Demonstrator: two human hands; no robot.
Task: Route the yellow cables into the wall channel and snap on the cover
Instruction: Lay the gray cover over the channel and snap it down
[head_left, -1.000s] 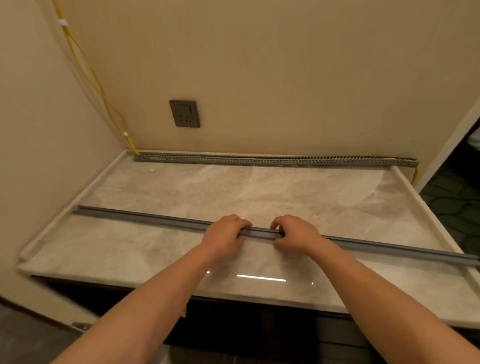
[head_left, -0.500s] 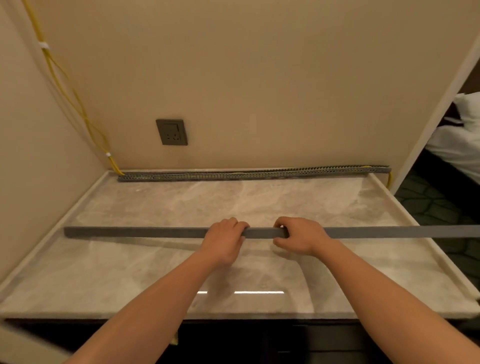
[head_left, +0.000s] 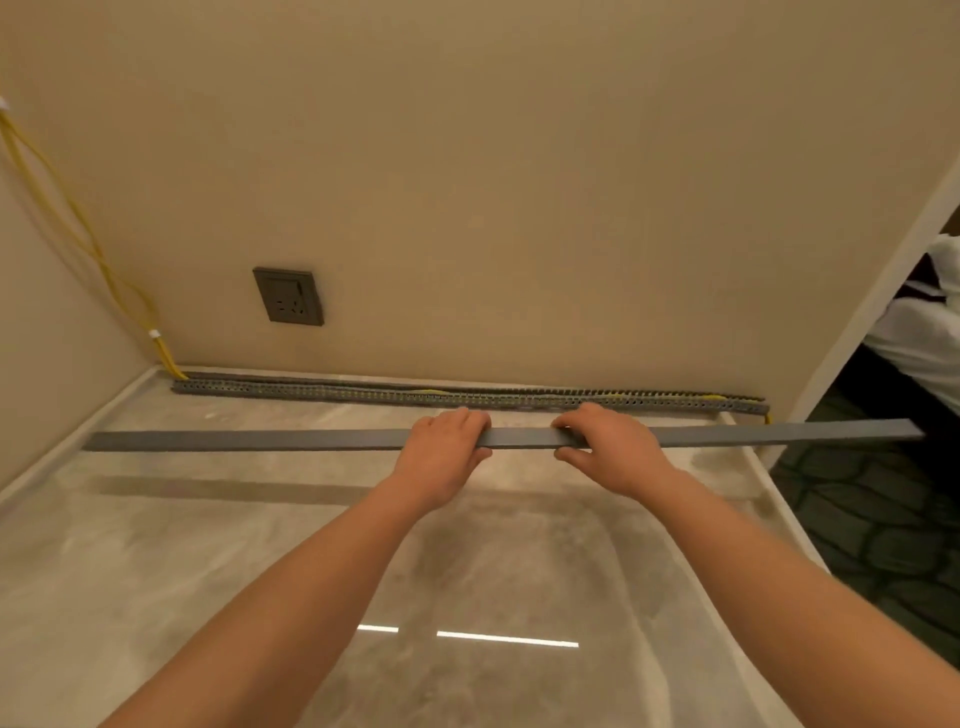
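Observation:
A long grey cover strip hangs level above the marble counter, just in front of the slotted grey channel that lies along the foot of the back wall. My left hand and my right hand both grip the strip near its middle, side by side. Yellow cables come down the left wall and enter the channel's left end; bits of yellow show inside it and at its right end. The strip's right end reaches past the counter edge.
A dark wall socket sits on the back wall above the channel's left part. The counter has a raised rim at left and right. A wall corner, dark patterned floor and white bedding lie to the right.
Both hands have lifted the cover strip off the counter and carried it away from me toward the channel at the back wall. It now lies level and parallel to the channel.

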